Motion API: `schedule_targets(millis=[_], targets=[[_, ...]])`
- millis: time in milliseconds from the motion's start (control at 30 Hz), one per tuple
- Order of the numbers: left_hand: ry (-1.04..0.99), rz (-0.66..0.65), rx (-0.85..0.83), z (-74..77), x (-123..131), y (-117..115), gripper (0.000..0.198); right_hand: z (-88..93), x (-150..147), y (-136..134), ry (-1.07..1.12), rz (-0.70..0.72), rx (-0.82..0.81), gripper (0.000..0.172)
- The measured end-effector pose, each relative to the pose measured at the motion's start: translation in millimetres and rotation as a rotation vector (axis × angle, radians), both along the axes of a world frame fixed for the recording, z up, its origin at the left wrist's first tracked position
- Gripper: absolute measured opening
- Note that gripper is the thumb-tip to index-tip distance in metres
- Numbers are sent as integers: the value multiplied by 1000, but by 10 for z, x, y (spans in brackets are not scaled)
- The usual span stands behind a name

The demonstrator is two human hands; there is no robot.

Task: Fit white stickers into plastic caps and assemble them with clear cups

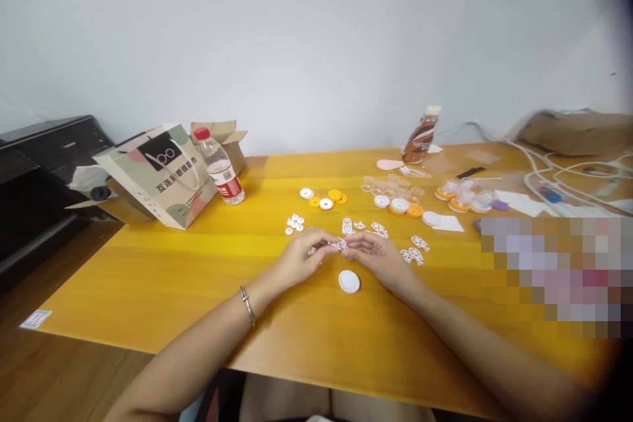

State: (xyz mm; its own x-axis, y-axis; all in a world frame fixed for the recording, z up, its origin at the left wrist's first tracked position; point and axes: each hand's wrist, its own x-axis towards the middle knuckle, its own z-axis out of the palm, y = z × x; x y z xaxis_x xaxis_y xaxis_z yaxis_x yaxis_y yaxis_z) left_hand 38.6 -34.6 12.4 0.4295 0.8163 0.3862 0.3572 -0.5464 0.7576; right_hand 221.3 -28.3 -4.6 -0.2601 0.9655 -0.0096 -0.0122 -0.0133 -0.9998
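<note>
Between my two hands is a small white openwork plastic piece (pixel 339 245), pinched at its left side by my left hand (pixel 302 254) and at its right side by my right hand (pixel 378 257). Just below them on the table lies a round white disc (pixel 349 281). Similar white openwork pieces (pixel 413 254) are scattered to the right of my right hand, and more (pixel 347 226) lie behind the fingers. Several small white round parts (pixel 295 223) sit beyond my left hand. My left hand partly covers other small white parts.
Farther back are white and orange discs (pixel 326 204), clear plastic rings (pixel 393 186) and clear-topped orange assemblies (pixel 465 196). A red-capped water bottle (pixel 225 178) and paper bag (pixel 163 171) stand left. A brown drink bottle (pixel 420 138) and white cables (pixel 534 178) are right on the yellow table (pixel 173 290).
</note>
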Motion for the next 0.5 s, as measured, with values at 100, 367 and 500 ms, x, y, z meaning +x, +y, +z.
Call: schedule_targets(millis=[100,367,500], targets=[[9,-22,31,4,8,-2,18,-6,-10,-9,15,42,1,21],[39,-56,136,-28,11,-10,20,12,-19,-39,17,54,6,20],[56,-15,160,-51,8,-1,21,16,-21,-47,6,54,11,20]])
